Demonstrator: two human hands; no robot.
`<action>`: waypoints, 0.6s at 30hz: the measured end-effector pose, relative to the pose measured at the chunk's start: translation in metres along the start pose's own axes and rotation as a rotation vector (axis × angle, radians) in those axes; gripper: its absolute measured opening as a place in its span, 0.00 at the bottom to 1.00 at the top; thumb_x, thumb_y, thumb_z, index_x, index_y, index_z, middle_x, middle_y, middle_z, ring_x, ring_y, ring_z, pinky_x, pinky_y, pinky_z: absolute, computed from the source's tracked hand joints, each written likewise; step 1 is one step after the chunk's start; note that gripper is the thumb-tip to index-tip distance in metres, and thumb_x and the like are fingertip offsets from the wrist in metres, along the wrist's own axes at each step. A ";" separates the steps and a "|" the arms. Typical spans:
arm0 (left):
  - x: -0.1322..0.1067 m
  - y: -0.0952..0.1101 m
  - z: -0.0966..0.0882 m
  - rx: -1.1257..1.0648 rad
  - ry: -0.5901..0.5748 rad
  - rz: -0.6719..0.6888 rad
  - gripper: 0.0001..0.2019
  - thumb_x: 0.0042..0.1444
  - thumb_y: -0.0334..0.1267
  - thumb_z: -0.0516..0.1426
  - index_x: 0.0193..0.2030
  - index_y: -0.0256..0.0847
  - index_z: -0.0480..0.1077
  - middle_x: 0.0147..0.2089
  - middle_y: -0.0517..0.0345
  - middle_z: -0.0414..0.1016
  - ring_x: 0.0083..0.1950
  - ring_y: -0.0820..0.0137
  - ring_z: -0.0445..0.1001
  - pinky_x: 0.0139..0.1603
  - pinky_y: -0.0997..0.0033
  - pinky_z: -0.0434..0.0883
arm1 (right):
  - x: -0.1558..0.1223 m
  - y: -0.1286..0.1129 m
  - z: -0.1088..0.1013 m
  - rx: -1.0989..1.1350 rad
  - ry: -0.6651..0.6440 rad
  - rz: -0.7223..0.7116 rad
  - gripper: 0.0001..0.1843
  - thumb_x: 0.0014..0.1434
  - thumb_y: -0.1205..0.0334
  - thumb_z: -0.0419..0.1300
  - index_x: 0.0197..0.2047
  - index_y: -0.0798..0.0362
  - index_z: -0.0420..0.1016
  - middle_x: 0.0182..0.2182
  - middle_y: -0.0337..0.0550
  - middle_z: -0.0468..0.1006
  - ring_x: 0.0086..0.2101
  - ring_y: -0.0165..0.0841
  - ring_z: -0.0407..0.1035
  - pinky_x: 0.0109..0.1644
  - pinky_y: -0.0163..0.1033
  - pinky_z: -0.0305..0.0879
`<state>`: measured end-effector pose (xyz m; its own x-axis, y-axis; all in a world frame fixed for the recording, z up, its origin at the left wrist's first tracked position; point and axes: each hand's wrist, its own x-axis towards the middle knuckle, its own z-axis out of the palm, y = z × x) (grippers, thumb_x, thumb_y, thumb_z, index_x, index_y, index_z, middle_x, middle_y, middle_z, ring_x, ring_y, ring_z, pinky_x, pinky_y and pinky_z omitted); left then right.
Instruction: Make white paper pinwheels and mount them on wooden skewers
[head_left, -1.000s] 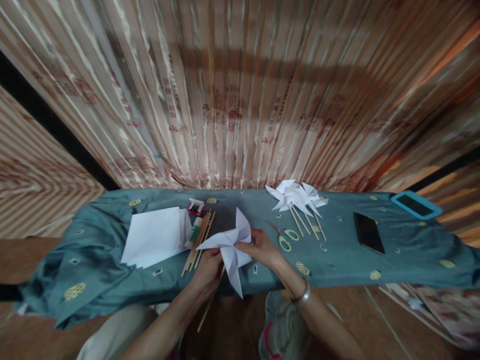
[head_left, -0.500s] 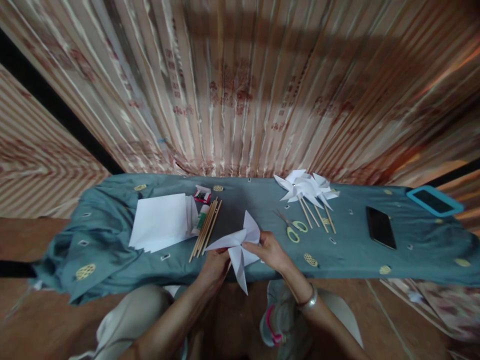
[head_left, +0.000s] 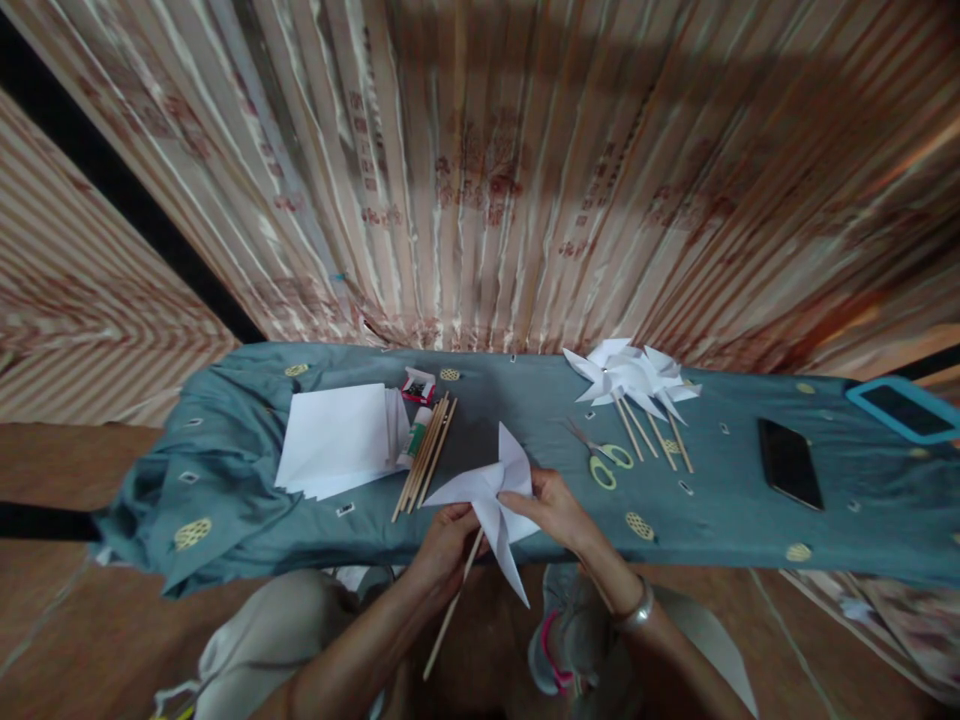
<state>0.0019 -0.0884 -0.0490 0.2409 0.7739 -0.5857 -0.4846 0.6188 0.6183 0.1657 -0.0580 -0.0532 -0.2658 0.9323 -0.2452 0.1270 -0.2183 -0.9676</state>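
A white paper pinwheel [head_left: 495, 500] hangs over the near edge of a table covered in teal cloth [head_left: 225, 490]. My left hand [head_left: 444, 540] is closed on its wooden stick [head_left: 452, 612], which slants down toward my lap. My right hand [head_left: 553, 508] pinches the pinwheel at its centre from the right. A silver bangle sits on my right wrist.
On the cloth lie a stack of white paper [head_left: 337, 452], a bundle of wooden sticks [head_left: 425, 456], a glue tube, a small box [head_left: 418, 385], green-handled scissors [head_left: 600, 460], several finished pinwheels [head_left: 634, 380], a black phone [head_left: 790, 463] and a blue-cased device [head_left: 904, 408]. A striped curtain hangs behind.
The view has shifted, so everything sits slightly right and the table lower. My hands keep hold of the pinwheel; more of its stick now shows below my left hand.
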 end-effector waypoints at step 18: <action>-0.018 -0.008 -0.018 0.000 -0.122 -0.089 0.25 0.29 0.50 0.74 0.24 0.34 0.69 0.17 0.69 0.57 0.19 0.86 0.48 0.18 0.84 0.42 | 0.006 -0.004 0.001 0.063 -0.064 0.045 0.23 0.41 0.46 0.71 0.32 0.56 0.76 0.26 0.37 0.76 0.27 0.28 0.65 0.33 0.35 0.61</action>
<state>-0.0135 -0.1095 -0.0525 0.3830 0.7266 -0.5704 -0.4565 0.6857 0.5669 0.1624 -0.0519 -0.0508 -0.3224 0.9012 -0.2898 0.0807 -0.2788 -0.9569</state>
